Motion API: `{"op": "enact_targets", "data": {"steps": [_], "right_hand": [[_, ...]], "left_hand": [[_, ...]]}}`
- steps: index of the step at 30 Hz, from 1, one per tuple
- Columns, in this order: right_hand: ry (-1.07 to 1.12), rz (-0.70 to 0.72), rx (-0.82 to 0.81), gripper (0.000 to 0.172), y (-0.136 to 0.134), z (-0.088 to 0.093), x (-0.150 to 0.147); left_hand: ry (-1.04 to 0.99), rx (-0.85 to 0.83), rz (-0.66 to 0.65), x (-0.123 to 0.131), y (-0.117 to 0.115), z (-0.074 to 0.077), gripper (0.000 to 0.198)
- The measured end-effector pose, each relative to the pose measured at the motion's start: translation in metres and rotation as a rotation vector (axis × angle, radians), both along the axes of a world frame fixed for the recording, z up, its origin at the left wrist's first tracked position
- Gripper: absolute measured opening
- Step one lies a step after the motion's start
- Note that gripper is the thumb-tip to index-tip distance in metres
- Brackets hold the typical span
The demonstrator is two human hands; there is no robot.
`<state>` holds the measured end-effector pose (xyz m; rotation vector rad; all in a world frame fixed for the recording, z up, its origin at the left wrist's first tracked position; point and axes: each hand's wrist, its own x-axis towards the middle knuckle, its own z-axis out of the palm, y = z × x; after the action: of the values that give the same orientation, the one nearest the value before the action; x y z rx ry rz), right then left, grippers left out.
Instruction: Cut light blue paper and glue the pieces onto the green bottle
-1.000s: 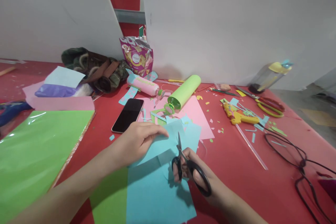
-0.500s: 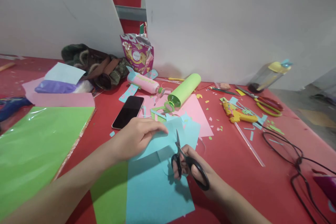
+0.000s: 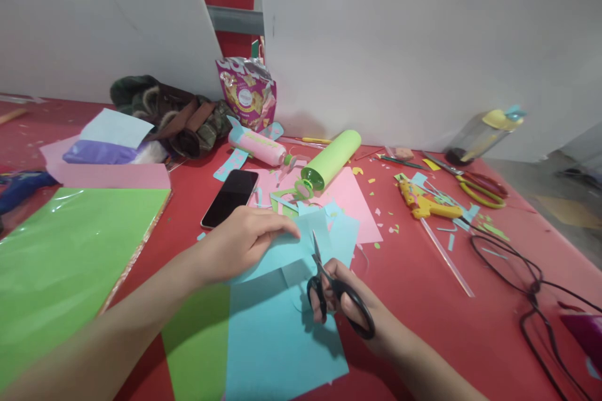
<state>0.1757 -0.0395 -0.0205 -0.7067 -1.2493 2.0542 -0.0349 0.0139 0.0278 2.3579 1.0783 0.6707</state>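
Observation:
My left hand (image 3: 242,241) pinches a light blue paper piece (image 3: 301,241) and holds it lifted over the red table (image 3: 409,276). My right hand (image 3: 350,304) grips black-handled scissors (image 3: 329,285), whose blades point up into that paper. Under both hands lies a larger blue sheet (image 3: 277,338) on top of a green sheet (image 3: 197,351).
A black phone (image 3: 230,197), a green tube (image 3: 329,163), a pink bottle (image 3: 258,147) and pink paper (image 3: 350,200) lie beyond my hands. A yellow glue gun (image 3: 423,203), red-yellow scissors (image 3: 480,188) and black cables (image 3: 522,269) sit right. A wrapped green paper pack (image 3: 66,263) lies left.
The scissors and my right hand have crept slightly up and left along the blue paper. My left hand keeps its hold, shifted a little upward.

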Motion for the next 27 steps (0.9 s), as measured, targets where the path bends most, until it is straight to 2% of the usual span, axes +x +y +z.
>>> {"op": "enact_targets", "data": {"steps": [6,15,27], "right_hand": [[-0.012,-0.005,0.017,0.038,-0.0006,-0.0023,-0.0002],[-0.061,0.005,0.022,0.044,0.0001,-0.0005,-0.0006],[-0.036,-0.024,0.068,0.038,-0.0015,-0.0008,-0.0007]], "left_hand": [[0.015,0.006,0.012,0.0001,-0.0001,-0.0013,0.028],[-0.002,-0.028,0.063,-0.0001,-0.0005,-0.0034,0.028],[-0.054,-0.080,0.061,0.0030,-0.0025,-0.0048,0.027]]}}
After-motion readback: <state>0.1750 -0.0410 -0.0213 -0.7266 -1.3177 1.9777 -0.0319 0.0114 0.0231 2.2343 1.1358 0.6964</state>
